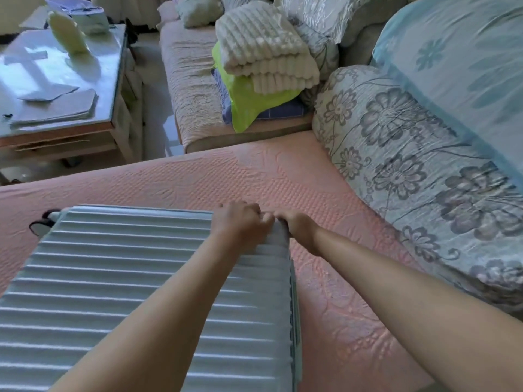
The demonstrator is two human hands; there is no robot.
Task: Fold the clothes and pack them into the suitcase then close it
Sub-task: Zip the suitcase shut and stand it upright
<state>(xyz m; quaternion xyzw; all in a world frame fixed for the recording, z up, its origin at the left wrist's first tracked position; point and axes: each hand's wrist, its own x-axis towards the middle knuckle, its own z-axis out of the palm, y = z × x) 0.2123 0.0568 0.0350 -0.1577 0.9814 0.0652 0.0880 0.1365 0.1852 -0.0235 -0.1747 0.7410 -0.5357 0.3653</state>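
No writing or brand can be read anywhere. At the far left stands one glass-topped coffee table point(85, 128) carrying a few flat grey sheets point(62, 106) (their exact number is unclear). Next comes the one suitcase point(127, 264), ribbed and silver-grey, lying flat with its lid down on the pink quilted cover point(283, 171); one black wheel point(45, 219) shows at its far left corner. Two bare hands meet at its far right corner. The left hand point(240, 222) grips that corner, fingers curled over the far edge. The right hand point(297, 226) sits just beside it, touching it, fingers curled at the corner's rim; whether they pinch anything I cannot tell. Behind, one stack of folded cream ribbed blankets point(263, 49) rests on one lime-green bag point(254, 103). Rightmost lie a floral cushion point(396, 142) and one pale blue pillow point(467, 58).
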